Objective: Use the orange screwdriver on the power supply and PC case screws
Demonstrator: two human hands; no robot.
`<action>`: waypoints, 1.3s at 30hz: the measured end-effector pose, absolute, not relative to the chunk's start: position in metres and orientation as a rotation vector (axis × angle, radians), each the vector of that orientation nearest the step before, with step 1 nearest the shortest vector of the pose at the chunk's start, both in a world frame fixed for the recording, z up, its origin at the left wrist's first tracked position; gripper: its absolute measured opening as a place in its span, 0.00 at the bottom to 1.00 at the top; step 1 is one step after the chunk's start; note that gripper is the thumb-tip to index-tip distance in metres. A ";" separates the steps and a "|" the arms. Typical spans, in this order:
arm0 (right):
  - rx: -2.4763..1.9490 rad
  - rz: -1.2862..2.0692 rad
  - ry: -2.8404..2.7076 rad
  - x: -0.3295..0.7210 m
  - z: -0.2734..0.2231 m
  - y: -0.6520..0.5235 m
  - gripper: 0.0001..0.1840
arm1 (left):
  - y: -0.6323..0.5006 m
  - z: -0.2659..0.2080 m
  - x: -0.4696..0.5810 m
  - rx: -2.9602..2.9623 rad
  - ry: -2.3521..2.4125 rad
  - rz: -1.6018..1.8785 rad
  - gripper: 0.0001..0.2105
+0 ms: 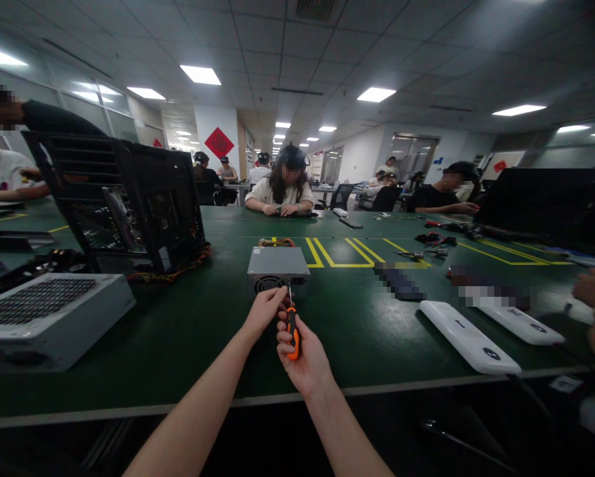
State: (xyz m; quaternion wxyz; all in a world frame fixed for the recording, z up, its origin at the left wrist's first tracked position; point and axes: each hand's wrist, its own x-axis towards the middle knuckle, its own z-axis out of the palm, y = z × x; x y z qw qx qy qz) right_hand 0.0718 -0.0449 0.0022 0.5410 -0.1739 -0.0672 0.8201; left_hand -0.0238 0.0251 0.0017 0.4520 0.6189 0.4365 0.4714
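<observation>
Orange and black, a plastic-handled screwdriver [292, 334] is held in the right hand [307, 358], the fingers wrapped closed around its grip, with the thin metal shaft pointed toward the front face of a grey, box-shaped metal power supply [278, 262]. That unit is set on the dark green tabletop [193, 331], straight ahead of the hands, with a bundle of multicoloured cables [283, 242] seen behind it. The left hand [265, 311] is placed at the lower front of the unit, close beside the shaft; its fingers are partly bent, and whether anything is pinched between them cannot be told.

By its look, the power supply can be judged fairly heavy, stiff and slightly slippery on its smooth walls; it is best gripped across two opposite sides, with the round fan grille [266, 284] left unpressed and the soft cables left unpulled. The screwdriver can be judged light and rigid, best taken by its thick handle.
</observation>
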 end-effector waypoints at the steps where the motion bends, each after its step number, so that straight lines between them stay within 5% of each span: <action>1: -0.422 1.939 -0.179 0.071 0.002 -0.044 0.11 | 0.026 0.002 -0.023 1.473 1.030 1.129 0.16; 7: -0.687 1.630 -0.428 0.064 -0.005 -0.050 0.09 | 0.030 0.003 -0.023 1.306 1.004 1.075 0.15; 11: -0.903 1.100 -1.010 0.074 -0.004 -0.067 0.27 | 0.033 0.004 -0.020 1.268 0.996 1.081 0.15; 17: -0.935 0.483 -1.675 0.094 0.006 -0.071 0.15 | 0.036 0.003 -0.014 1.233 0.949 1.096 0.17; 26: -0.884 0.305 -1.842 0.101 0.007 -0.066 0.18 | 0.018 0.010 -0.024 2.212 1.597 1.655 0.10; 39: -0.832 0.066 -1.921 0.105 0.003 -0.068 0.21 | 0.026 0.005 -0.026 2.477 1.704 1.564 0.16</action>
